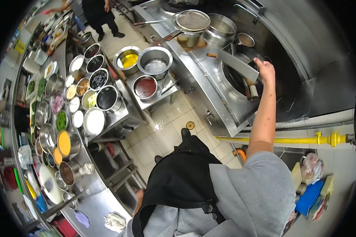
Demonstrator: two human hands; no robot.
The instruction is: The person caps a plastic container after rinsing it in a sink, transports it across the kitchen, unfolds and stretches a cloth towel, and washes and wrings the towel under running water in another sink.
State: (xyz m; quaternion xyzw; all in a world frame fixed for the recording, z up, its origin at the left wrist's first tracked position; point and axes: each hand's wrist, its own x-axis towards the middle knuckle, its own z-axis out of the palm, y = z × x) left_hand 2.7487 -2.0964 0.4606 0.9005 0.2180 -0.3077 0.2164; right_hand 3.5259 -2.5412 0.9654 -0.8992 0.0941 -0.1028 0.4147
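Note:
My right hand [266, 72] reaches out over the wok range, its fingers closed at the right end of a long flat metal plate [238, 65]. The plate slants across the round burner opening and partly hides it. Close below the hand, a brush-like tool [254, 91] and a dark handle lie at the burner's rim. A short wooden handle [212, 55] sticks out past the plate's left end. My left hand [139, 195] hangs low beside my black apron [178, 177], next to the counter; its fingers are mostly hidden.
A wire strainer [192, 20] rests over a pot beside a large steel pot [220, 29]. Sauces, a yellow liquid and a steel basin [154, 62] stand on a low table. Ingredient bowls crowd the left counter. A yellow pipe [288, 140] runs below the range. Another person [97, 15] stands ahead.

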